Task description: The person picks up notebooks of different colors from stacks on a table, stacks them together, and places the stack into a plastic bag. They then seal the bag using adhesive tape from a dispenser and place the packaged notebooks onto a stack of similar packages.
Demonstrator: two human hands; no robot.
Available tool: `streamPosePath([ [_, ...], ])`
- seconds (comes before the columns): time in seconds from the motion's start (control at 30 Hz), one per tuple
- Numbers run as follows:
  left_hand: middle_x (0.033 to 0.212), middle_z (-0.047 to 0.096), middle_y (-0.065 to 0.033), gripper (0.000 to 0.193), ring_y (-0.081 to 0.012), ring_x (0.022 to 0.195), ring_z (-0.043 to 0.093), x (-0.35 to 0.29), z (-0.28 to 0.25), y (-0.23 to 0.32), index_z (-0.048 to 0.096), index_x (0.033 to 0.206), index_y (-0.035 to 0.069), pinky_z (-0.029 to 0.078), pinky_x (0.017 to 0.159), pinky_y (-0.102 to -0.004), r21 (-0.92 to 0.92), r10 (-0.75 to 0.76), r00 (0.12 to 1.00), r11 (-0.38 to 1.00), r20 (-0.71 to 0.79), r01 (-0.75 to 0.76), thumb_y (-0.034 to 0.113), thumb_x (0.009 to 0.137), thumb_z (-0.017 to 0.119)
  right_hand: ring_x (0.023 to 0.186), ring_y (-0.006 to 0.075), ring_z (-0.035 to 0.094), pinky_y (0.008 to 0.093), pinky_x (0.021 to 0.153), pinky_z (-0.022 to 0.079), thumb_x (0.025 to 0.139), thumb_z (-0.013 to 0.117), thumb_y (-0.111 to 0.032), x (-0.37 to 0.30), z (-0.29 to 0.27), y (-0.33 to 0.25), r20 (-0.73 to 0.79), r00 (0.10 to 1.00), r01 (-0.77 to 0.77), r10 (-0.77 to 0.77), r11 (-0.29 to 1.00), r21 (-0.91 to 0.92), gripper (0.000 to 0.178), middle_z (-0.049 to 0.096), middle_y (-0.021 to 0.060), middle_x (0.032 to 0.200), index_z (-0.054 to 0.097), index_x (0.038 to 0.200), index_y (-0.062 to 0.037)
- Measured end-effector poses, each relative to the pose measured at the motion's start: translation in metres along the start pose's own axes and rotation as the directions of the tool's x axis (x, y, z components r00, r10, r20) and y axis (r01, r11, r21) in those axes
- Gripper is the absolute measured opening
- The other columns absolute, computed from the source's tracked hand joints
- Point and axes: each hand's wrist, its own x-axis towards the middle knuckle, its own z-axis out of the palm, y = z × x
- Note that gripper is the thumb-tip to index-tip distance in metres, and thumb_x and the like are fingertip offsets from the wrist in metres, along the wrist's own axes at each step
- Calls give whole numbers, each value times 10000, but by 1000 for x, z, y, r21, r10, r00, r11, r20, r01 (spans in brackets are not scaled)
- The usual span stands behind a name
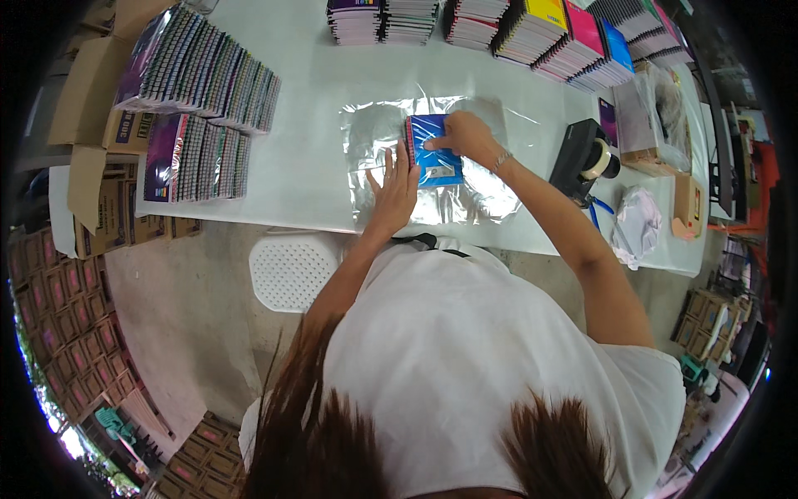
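A blue-covered spiral notebook (437, 162) lies on a clear plastic sheet (366, 133) in the middle of the white table. Along the notebook's left, bound edge rests my left hand (394, 190), its fingers stretched out and spread, partly over the plastic. My right hand (470, 139) is curled at the notebook's upper right corner, with its thumb laid across the cover. The fingertips of that hand are partly hidden. The plastic shines and wrinkles around the notebook on all sides.
Tall stacks of spiral notebooks (199, 71) stand at the left beside open cardboard boxes (87, 125). More notebook stacks (573, 41) line the far edge. At right are a black tape dispenser (573, 158), blue-handled pliers or cutters (595, 209) and crumpled plastic (637, 220). A white stool (297, 272) stands below.
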Motion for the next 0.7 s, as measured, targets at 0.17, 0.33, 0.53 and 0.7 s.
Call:
streamPosePath([
  [0.17, 1456, 459, -192, 667, -372, 1354, 399, 26, 2, -13, 372, 1501, -8, 266, 1123, -530, -287, -124, 990, 953, -63, 101, 483, 1049, 381, 867, 267, 648, 395, 710, 492, 747, 860, -432, -30, 26, 14, -339, 935, 4, 103, 954, 299, 508, 645, 143, 898, 627, 924, -16],
  [0.33, 1382, 472, -226, 740, -331, 1305, 453, 66, 4, 23, 368, 1421, -31, 346, 1110, -434, -670, -315, 949, 699, 29, 252, 433, 929, 668, 1106, 229, 521, 357, 934, 457, 866, 797, -313, -17, 94, 51, -421, 878, 226, 229, 576, 785, 667, 498, 179, 1209, 387, 1302, -19],
  [0.53, 1472, 397, -138, 788, -245, 1352, 421, 34, -49, 53, 223, 1511, 94, 400, 1109, -376, -937, -69, 993, 329, 97, 114, 54, 890, 707, 1250, 238, 478, 364, 1052, 435, 872, 750, -51, -77, 32, 12, -218, 976, 218, -26, 222, 950, 796, 446, 165, 1376, 249, 1485, -138],
  [0.7, 1533, 347, -130, 915, -255, 1433, 340, 19, -73, 64, 137, 1584, 142, 314, 1188, -399, -838, 120, 992, 544, 27, -43, -88, 865, 653, 1406, 219, 372, 384, 1175, 327, 777, 786, 45, -87, 6, 13, -258, 933, 335, -251, 340, 879, 990, 370, 75, 1520, 224, 1570, -144],
])
